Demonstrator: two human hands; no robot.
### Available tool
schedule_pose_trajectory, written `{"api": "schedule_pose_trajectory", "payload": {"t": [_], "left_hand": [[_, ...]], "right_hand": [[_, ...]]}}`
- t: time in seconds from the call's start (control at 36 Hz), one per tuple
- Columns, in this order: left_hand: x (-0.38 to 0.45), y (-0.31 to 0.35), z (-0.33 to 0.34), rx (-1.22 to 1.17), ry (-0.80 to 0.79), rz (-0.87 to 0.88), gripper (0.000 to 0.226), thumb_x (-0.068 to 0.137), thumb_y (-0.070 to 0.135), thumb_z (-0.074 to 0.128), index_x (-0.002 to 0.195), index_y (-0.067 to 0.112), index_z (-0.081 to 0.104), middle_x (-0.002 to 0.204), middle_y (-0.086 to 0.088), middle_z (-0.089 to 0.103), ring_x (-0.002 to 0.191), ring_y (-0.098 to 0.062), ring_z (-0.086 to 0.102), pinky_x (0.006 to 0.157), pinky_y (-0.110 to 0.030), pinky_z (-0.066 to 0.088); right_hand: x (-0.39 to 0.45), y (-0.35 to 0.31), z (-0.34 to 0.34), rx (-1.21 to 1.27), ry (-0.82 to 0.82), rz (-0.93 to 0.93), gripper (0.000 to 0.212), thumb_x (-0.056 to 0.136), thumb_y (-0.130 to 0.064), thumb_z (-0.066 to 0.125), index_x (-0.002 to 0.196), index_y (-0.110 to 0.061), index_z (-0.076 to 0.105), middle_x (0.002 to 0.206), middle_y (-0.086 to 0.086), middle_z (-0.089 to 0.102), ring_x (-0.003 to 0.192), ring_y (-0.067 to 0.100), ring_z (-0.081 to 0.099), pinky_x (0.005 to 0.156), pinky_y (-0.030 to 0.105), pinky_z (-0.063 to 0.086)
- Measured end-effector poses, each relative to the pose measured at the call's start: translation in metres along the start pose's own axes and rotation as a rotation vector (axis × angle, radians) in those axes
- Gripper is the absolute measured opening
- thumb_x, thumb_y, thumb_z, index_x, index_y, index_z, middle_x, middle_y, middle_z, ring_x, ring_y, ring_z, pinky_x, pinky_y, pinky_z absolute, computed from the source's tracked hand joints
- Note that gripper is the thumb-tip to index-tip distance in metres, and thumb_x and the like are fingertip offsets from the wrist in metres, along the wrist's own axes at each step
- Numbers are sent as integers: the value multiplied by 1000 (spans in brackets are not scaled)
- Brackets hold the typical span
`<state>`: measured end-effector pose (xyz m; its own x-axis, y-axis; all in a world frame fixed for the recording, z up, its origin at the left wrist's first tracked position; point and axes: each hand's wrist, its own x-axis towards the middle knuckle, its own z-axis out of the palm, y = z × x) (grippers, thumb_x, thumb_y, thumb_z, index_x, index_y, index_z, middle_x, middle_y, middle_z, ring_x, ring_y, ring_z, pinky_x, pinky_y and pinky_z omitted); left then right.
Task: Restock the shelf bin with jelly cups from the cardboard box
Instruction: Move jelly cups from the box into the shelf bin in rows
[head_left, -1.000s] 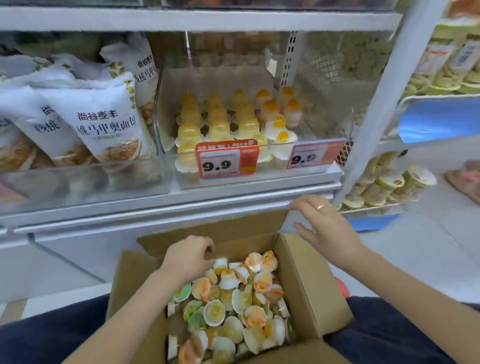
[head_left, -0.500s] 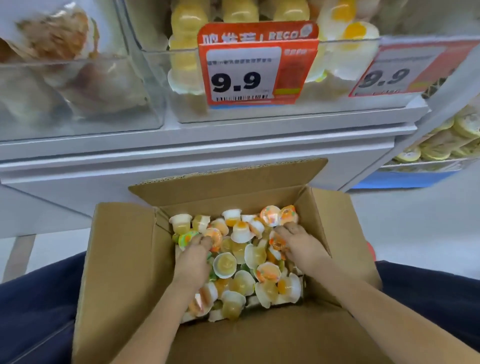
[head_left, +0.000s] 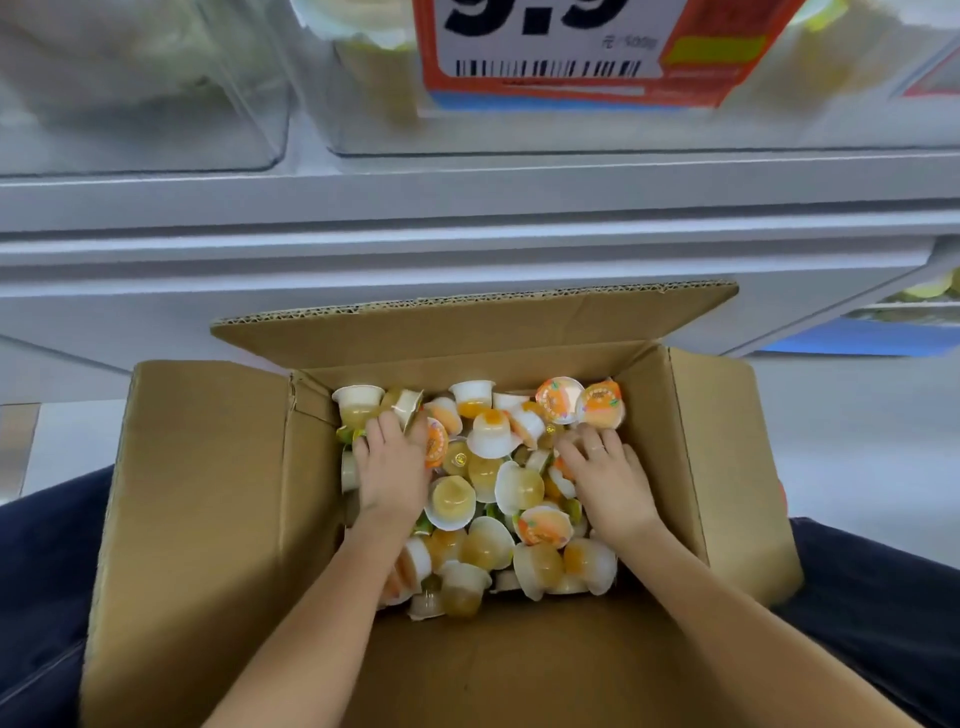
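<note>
The open cardboard box (head_left: 208, 493) rests on my lap, holding several loose jelly cups (head_left: 488, 439), white and yellow, some with orange lids. Both hands are inside it. My left hand (head_left: 389, 462) is at the left side of the pile, its fingers curled down over cups near the box's far left corner. My right hand (head_left: 608, 478), with a ring on one finger, lies on the right side with fingers spread and touching cups. Above, only the clear front of the shelf bin (head_left: 519, 132) shows, bearing an orange 9.9 price tag (head_left: 545, 52).
A second clear bin (head_left: 156, 104) stands to the left on the same white shelf ledge (head_left: 467, 208). The box's far flap (head_left: 467, 327) stands up against the shelf front. Pale floor (head_left: 857, 441) lies to the right, below a lower shelf of yellow packs (head_left: 930, 293).
My view has tilted down and closer to the box. Both hands went from the box rim and shelf edge down into the box and now lie on the jelly cups.
</note>
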<state>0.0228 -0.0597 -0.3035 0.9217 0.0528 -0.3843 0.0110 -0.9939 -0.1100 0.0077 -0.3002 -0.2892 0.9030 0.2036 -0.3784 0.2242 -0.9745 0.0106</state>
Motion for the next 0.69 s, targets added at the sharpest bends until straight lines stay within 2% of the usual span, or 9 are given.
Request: {"api": "schedule_pose_trajectory", "payload": {"t": [0.17, 0.25, 0.31, 0.36, 0.44, 0.5, 0.58, 0.64, 0.69], "left_hand": [[-5, -5, -2, -30, 37, 29, 74, 67, 50, 77, 128, 17, 51, 105, -11, 49, 97, -27, 48, 82, -39, 42], [-16, -9, -7, -121, 50, 108, 73, 51, 39, 89, 112, 9, 61, 102, -12, 57, 93, -30, 58, 77, -40, 49], [-26, -11, -17, -247, 58, 147, 67, 61, 32, 85, 117, 8, 56, 114, -9, 57, 104, -28, 58, 85, -36, 47], [-33, -11, -32, -364, 16, 155, 63, 75, 29, 74, 128, 12, 43, 124, -3, 50, 115, -23, 51, 91, -30, 41], [-38, -10, -61, -544, 20, 153, 58, 81, 23, 68, 129, 15, 36, 128, -2, 46, 110, -23, 53, 79, -31, 46], [-41, -7, -87, -663, 77, 172, 56, 81, 19, 68, 128, 17, 38, 126, -2, 46, 106, -22, 54, 75, -32, 48], [-46, -5, -127, -827, 212, 187, 63, 75, 10, 72, 130, 15, 42, 120, 1, 45, 107, -14, 47, 81, -19, 35], [-52, -7, -158, -895, 299, 233, 64, 68, 5, 75, 125, 12, 48, 113, 2, 47, 108, -15, 46, 83, -15, 30], [-59, -11, -188, -903, 325, 284, 62, 63, 5, 77, 120, 13, 53, 106, 3, 53, 103, -19, 50, 79, -19, 33]], "right_hand": [[-10, 8, 1, 139, 100, -12, 71, 51, -17, 87, 117, -21, 63, 103, 8, 62, 92, 29, 57, 72, 40, 53], [-20, 7, -7, 305, 113, 37, 61, 69, -23, 76, 126, -21, 56, 114, 8, 58, 106, 28, 50, 89, 41, 50], [-27, 2, -17, 525, 76, 113, 63, 76, -23, 68, 135, -24, 46, 124, 3, 48, 114, 22, 43, 93, 36, 46], [-31, -3, -31, 733, 82, 187, 63, 77, -22, 66, 134, -29, 40, 119, -3, 43, 110, 17, 44, 86, 31, 45], [-35, -10, -57, 896, 133, 238, 57, 75, -22, 68, 125, -30, 42, 113, -6, 42, 101, 11, 47, 77, 24, 42], [-37, -14, -79, 985, 141, 240, 51, 73, -21, 69, 117, -30, 44, 113, -7, 42, 94, 4, 47, 70, 15, 38], [-43, -15, -118, 1060, 148, 183, 48, 74, -19, 69, 113, -33, 47, 109, -8, 44, 93, -2, 46, 66, 9, 34], [-48, -14, -146, 1033, 138, 117, 50, 74, -20, 70, 118, -34, 50, 107, -11, 45, 92, 1, 47, 67, 9, 33], [-54, -13, -174, 990, 134, 27, 53, 72, -23, 71, 121, -34, 52, 106, -12, 50, 96, 7, 52, 74, 16, 40]]}}
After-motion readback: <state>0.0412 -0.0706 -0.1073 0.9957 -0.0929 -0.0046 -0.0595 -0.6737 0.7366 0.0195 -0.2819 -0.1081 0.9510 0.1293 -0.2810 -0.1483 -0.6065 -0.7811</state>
